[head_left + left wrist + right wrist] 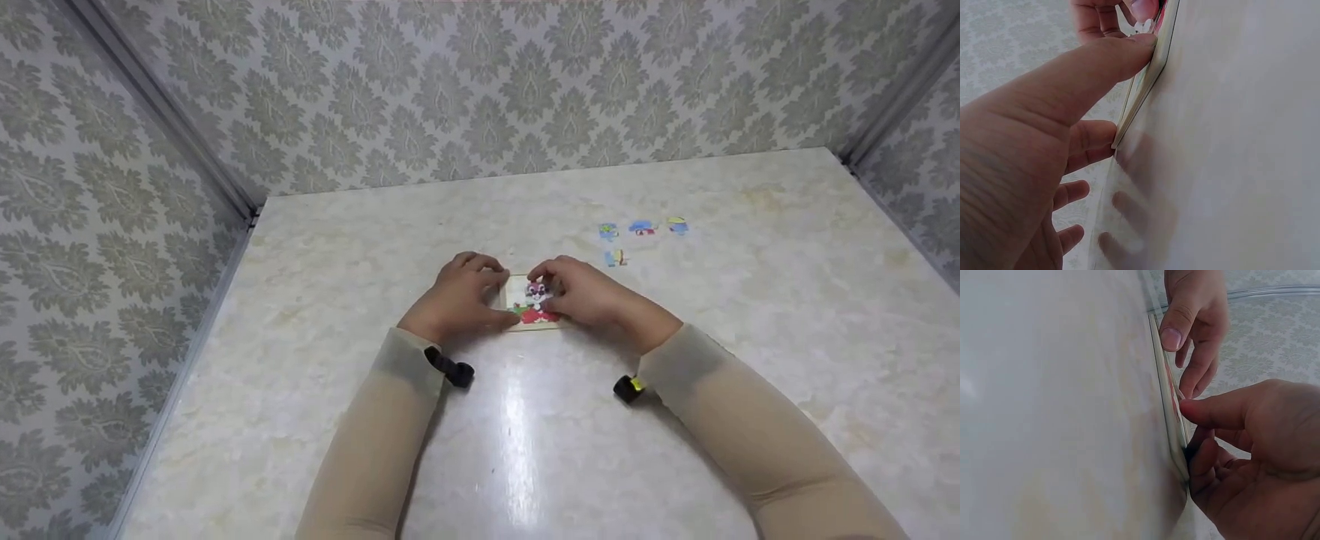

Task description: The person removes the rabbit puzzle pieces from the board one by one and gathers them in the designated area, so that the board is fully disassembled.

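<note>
A small wooden puzzle board (535, 327) lies on the table, its picture partly covered by both hands. Its laid part shows red and green, with a bare pale patch at the upper left. My left hand (469, 296) grips the board's left side, thumb on the near rim and a finger at the far corner. Over the board's right part, my right hand (581, 292) pinches a puzzle piece (537, 291) with a cartoon animal face between thumb and fingers. In the left wrist view a white edge of that piece (1143, 27) stands slightly above the board.
Several loose puzzle pieces lie on the table (337, 262) beyond my right hand: a blue-and-green one (608, 230), a blue-and-red one (643, 227), a blue-and-yellow one (678, 225) and, nearer, another (615, 258). Patterned wall panels (480, 90) stand behind and at both sides.
</note>
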### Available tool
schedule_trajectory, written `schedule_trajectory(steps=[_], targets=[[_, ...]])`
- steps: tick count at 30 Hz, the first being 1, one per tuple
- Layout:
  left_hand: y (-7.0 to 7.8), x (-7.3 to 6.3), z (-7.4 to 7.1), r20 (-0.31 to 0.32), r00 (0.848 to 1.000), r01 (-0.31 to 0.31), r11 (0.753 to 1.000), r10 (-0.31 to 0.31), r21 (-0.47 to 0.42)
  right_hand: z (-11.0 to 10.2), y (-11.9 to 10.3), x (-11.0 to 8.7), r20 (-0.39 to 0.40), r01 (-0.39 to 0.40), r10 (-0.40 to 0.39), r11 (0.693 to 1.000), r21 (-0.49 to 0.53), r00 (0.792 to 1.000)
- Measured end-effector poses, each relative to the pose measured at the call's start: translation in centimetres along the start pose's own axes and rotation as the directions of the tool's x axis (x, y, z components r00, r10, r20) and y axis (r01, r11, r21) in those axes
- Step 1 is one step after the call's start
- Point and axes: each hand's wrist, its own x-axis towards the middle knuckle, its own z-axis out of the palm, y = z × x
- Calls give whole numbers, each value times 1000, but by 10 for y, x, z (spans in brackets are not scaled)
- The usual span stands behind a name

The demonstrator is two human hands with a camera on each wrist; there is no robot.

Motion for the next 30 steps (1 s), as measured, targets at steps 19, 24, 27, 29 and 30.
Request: schedule_trajectory(steps=[19,24,27,29,30], targets=[[0,2,3,21,1000,20,1000,-20,0,-28,12,-17,-33,30,-27,995,94,999],[1,3,3,12,1000,9,1000,-9,-10,-49,25,-29,-79,28,-23,997,67,997],[0,3,2,-1,1000,17,1000,-17,-5,-61,31,-32,-104,22,-13,996,83,995],[-1,3,3,-5,1000,19,1000,-19,2,-69,36,-33,-120,12,-2,996,85,993],[-1,3,3,-5,1000,20,1000,-19,2,-72,40,-33,-129,4,7,997,83,992]])
